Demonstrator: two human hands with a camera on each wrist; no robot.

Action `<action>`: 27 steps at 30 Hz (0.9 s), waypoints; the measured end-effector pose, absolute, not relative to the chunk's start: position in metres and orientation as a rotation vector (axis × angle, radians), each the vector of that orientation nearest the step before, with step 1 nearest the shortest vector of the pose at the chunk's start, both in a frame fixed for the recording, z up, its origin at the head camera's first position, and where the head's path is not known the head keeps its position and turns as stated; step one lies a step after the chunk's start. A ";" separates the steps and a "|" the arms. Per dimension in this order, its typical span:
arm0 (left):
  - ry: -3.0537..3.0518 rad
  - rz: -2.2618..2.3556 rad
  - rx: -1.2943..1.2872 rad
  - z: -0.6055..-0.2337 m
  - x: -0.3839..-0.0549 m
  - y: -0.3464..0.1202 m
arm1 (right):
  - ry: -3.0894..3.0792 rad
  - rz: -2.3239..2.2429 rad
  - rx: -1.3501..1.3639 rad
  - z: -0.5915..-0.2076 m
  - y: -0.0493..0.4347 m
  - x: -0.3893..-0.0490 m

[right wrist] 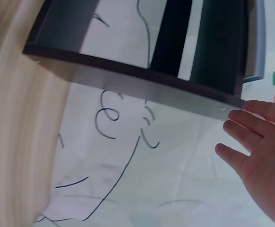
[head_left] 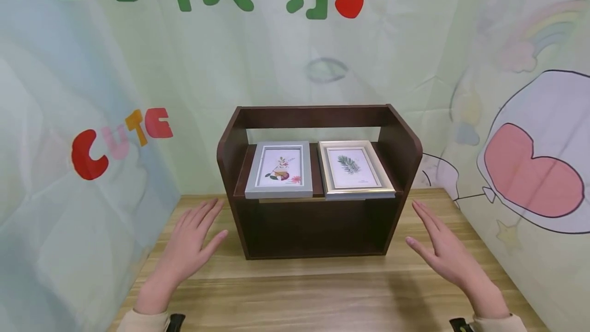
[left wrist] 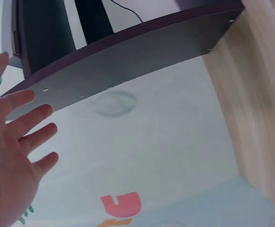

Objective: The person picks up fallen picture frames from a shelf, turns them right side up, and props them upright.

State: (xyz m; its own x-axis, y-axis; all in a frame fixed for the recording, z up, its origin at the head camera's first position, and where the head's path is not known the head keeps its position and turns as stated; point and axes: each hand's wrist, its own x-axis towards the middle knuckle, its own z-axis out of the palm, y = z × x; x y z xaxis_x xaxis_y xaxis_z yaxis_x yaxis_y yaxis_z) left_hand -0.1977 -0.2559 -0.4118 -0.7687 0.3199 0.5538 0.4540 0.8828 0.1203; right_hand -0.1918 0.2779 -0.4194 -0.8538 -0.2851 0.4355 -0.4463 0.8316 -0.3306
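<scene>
Shelf (head_left: 315, 117) stands on tabletop (head_left: 295, 301); left grip (head_left: 186, 250) and right grip (head_left: 444, 251) spread, empty, either side of shelf; grey frame (head_left: 279, 168) and gold frame (head_left: 354, 167) lie on it, so probably best to press both sides evenly, level.

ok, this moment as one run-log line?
left grip: open, empty | right grip: open, empty | grey frame: on brown rack, upper level | gold frame: same level, gap between
</scene>
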 end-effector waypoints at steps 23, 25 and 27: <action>-2.105 -0.529 -0.804 -0.379 -0.204 -0.225 | -2.377 0.651 0.678 -0.388 0.228 -0.205; -2.143 -0.543 -0.788 -0.377 -0.205 -0.222 | -2.384 0.653 0.665 -0.384 0.223 -0.207; -2.192 -0.557 -0.766 -0.374 -0.205 -0.220 | -2.387 0.664 0.655 -0.381 0.218 -0.209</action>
